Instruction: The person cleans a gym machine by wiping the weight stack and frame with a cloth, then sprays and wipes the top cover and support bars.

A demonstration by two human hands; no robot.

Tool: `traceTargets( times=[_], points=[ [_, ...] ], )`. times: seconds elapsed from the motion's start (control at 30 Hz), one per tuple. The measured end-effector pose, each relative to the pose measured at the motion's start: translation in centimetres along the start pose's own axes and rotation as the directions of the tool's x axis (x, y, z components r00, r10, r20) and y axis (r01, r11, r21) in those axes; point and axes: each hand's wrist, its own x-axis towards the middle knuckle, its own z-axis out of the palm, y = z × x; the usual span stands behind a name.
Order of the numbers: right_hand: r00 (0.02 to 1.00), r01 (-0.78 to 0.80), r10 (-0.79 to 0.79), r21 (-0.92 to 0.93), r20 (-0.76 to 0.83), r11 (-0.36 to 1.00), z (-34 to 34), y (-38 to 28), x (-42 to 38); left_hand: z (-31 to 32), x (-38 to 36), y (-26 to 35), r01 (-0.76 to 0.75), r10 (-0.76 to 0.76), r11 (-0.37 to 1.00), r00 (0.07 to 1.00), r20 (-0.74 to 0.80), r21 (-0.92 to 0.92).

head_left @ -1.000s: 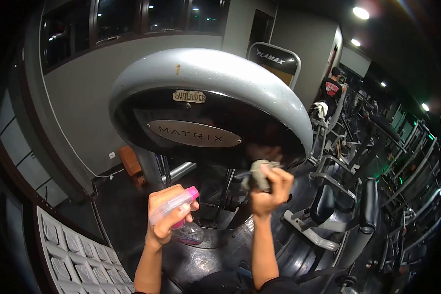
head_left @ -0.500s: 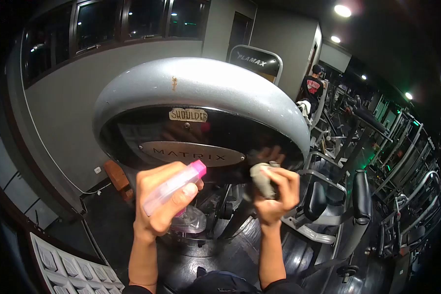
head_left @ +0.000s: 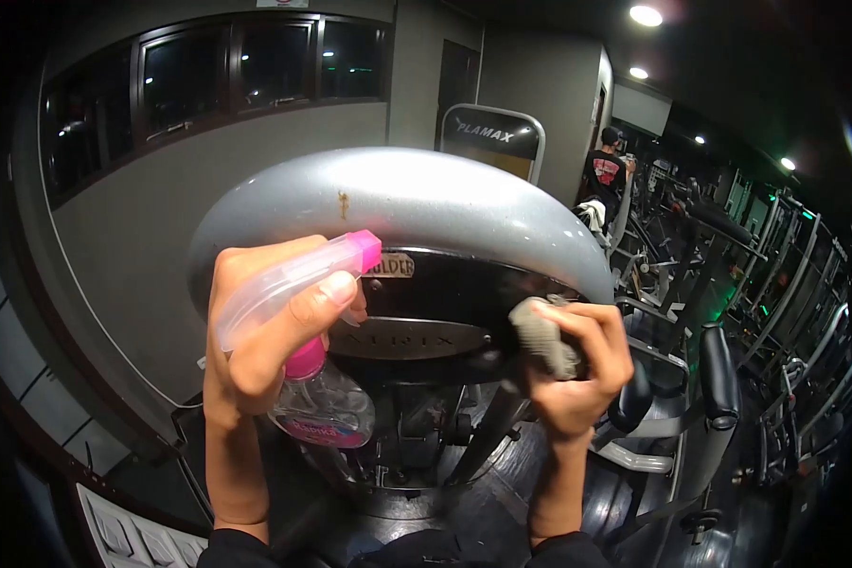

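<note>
My left hand [head_left: 275,312] is wrapped round the neck of a clear spray bottle [head_left: 322,407] with a pink nozzle and whitish trigger head. Its nozzle points right, in front of the gym machine's rounded silver cover [head_left: 426,189]. In my right hand [head_left: 582,364] is a bunched grey-green cloth [head_left: 544,339], close to the right part of the cover's glossy black panel [head_left: 445,289]. That panel carries a metal MATRIX nameplate [head_left: 417,341] and a paper label [head_left: 395,265], partly hidden behind the nozzle. A brownish mark [head_left: 344,204] shows on the silver rim.
Behind the cover stands a PLAMAX machine panel [head_left: 492,137]. Black padded seats [head_left: 718,374] and metal frames fill the right side. Farther back, a person [head_left: 608,175] in a dark printed top stands among the equipment. Windows [head_left: 185,80] line the left wall.
My left hand has risen and moved left with the spray bottle, showing more of its body. My right hand has shifted right and slightly up with the cloth. The cover now sits lower in view.
</note>
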Motion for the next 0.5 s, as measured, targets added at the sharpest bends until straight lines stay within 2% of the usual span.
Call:
traceTargets(
  times=[0.13,0.2,0.27,0.3,0.33,0.4,0.43,0.47,0.5],
  points=[
    [0.985,-0.162,0.162,-0.019,0.059,0.987,-2.2,1.2,1.0,-0.9,1.5,0.4,0.032,-0.029,0.998,0.998,0.049,-0.059],
    [0.986,-0.155,0.158,-0.067,0.048,0.986,-1.8,-0.2,2.2,-0.9,1.9,0.5,0.029,-0.021,0.995,0.996,0.088,-0.099],
    [0.992,-0.120,0.122,-0.050,0.039,0.991,-1.0,-0.7,3.1,-0.2,2.0,1.0,-0.038,0.042,0.992,0.999,0.034,-0.119],
    [0.987,-0.153,0.155,-0.040,0.045,0.987,-0.7,-1.1,3.3,-1.0,3.0,1.4,0.079,-0.049,0.988,0.976,0.214,-0.131],
    [0.987,-0.154,0.156,-0.057,0.039,0.986,-0.7,-1.3,3.2,-1.2,3.1,1.2,0.075,-0.041,0.987,0.974,0.224,-0.145],
    [0.976,-0.215,0.216,-0.037,0.033,0.976,-0.8,-1.3,2.8,-1.0,3.4,1.2,-0.139,0.091,0.981,0.944,0.316,0.133],
    [0.970,-0.239,0.240,-0.029,0.044,0.971,-1.0,-1.6,2.5,0.3,2.0,0.3,-0.384,0.370,0.896,0.923,0.105,0.222],
    [0.970,-0.239,0.241,-0.051,0.037,0.970,-1.1,-1.8,2.1,0.5,2.1,-0.6,-0.391,0.377,0.898,0.920,0.108,0.200],
    [0.964,-0.261,0.262,-0.027,0.036,0.965,-1.2,-1.9,1.7,0.7,2.4,-1.1,-0.482,0.476,0.846,0.875,0.088,0.228]
  ],
)
